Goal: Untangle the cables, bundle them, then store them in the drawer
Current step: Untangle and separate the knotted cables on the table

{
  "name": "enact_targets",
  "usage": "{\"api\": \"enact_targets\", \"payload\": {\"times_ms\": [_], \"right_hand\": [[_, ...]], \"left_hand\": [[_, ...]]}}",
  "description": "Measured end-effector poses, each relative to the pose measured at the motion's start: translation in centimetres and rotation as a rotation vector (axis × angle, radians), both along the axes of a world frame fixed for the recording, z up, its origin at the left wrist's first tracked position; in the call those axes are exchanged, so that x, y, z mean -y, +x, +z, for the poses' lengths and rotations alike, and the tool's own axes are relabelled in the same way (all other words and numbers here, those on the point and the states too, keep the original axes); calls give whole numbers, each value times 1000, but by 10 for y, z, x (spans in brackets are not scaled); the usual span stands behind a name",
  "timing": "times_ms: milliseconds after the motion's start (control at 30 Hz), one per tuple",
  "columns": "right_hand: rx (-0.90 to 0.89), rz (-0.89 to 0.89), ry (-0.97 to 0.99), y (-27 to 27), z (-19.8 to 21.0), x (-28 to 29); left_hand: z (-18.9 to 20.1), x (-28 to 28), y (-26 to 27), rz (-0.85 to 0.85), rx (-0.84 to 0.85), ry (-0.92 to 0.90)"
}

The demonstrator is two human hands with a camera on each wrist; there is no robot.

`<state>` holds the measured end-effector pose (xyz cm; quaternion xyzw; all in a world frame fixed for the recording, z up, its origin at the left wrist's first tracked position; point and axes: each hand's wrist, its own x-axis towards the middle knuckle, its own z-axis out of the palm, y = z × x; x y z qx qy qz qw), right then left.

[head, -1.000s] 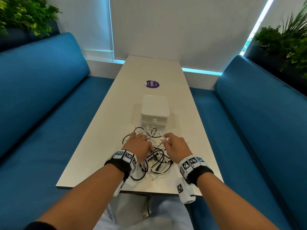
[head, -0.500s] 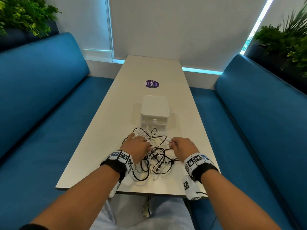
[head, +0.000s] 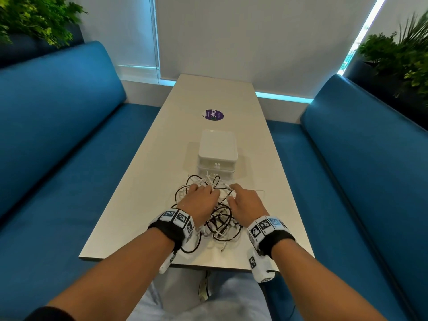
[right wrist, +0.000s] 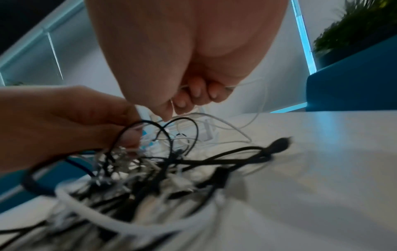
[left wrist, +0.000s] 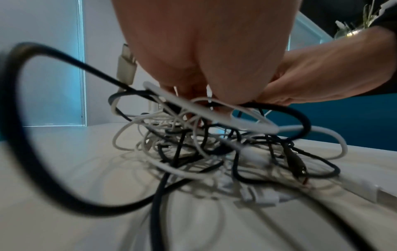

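Cables (head: 218, 216) lie in one tangled heap of black and white strands on the near end of the counter (head: 148, 181), just in front of a white drawer box (head: 217, 156). The heap has no single direction: loops curl every way, and its long axis runs roughly from the near counter edge toward the box. How many cables make it up cannot be counted; both colours appear several times over. In the left wrist view a beige plug (left wrist: 126, 66) stands upright beside the palm, and a black plug (right wrist: 279, 144) points away to the right in the right wrist view.

Both hands are on the far part of the heap, close together. The left hand (head: 201, 200) has its fingers (right wrist: 128, 135) curled down into the strands, with black and white loops caught under them. The right hand (head: 245, 202) has its fingers (right wrist: 197, 95) curled tight to the palm, pinching a thin white strand that runs off to the right.

One drawer box shows two stacked drawer fronts, each with a small knob, both shut. One purple round sticker (head: 214, 115) lies beyond it. Two blue benches (head: 58, 135) flank the counter.
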<state>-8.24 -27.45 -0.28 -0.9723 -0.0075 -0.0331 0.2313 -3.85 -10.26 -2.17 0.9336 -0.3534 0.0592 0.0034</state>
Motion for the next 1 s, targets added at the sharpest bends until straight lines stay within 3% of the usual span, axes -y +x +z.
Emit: {"api": "enact_targets", "payload": {"times_ms": [100, 233, 700, 800, 1000], "right_hand": [[-37, 72, 71, 5, 1, -11], [-114, 89, 17, 9, 0, -4], [-129, -190, -33, 5, 2, 43], [-103, -146, -119, 3, 6, 30], [-39, 73, -44, 2, 13, -15]], "left_hand": [[4, 2, 0, -15, -24, 8], [2, -2, 2, -8, -66, 19], [-4, -11, 2, 2, -124, -27], [-4, -9, 3, 4, -80, 64], [7, -5, 3, 15, -32, 106]]}}
